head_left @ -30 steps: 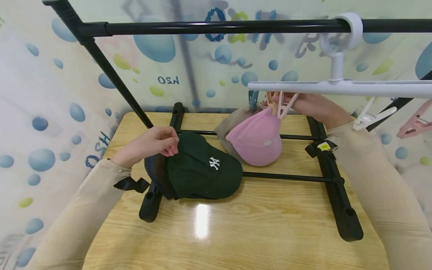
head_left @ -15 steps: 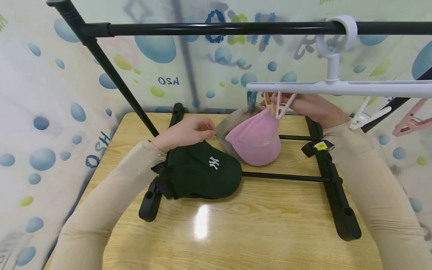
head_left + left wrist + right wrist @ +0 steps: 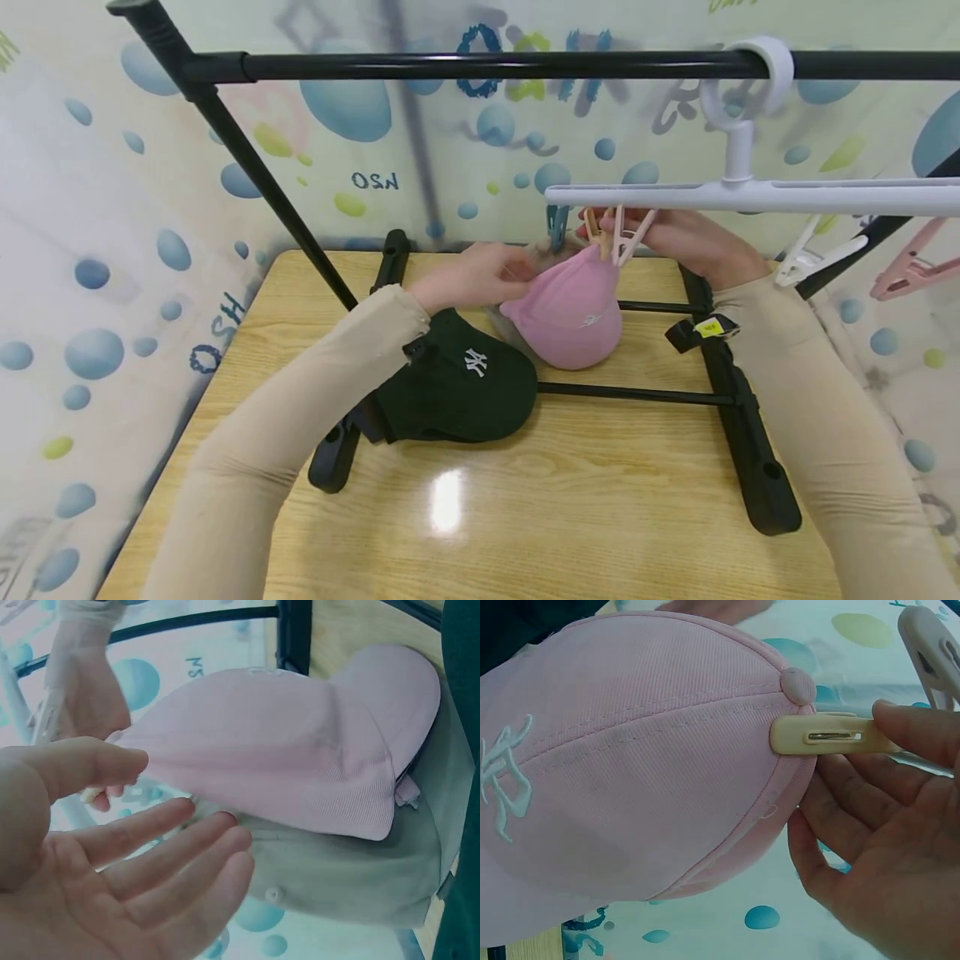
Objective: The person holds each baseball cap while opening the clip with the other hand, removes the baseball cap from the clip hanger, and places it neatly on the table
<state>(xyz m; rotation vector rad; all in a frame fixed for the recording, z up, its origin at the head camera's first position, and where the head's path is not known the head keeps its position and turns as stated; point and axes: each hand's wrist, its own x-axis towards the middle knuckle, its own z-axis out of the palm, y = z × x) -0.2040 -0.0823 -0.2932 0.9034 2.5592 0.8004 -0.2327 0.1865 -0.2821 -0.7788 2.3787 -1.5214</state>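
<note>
A pink cap (image 3: 573, 321) hangs under the white hanger (image 3: 787, 196), its crown top caught in a pale yellow clothespin (image 3: 817, 735). My right hand (image 3: 693, 242) pinches that clothespin between thumb and fingers. Beside the cap's left side is my left hand (image 3: 480, 275); in the left wrist view its fingers are spread and relaxed, with nothing gripped. Whether the thumb touches the pink fabric, I cannot tell. Behind the pink cap hangs a beige cap (image 3: 337, 877), below a blue clothespin (image 3: 557, 225). A dark green cap (image 3: 487, 392) with white lettering lies on the table under my left forearm.
The hanger hooks over a black rack's top bar (image 3: 450, 65). A pale pink clothespin (image 3: 630, 237), a white one (image 3: 817, 254) and a darker pink one (image 3: 911, 262) also dangle there. The rack's feet (image 3: 750, 442) stand on the wooden table (image 3: 570, 500).
My left hand has moved right from above the green cap to the pink cap's side. My right hand stays at the clothespin.
</note>
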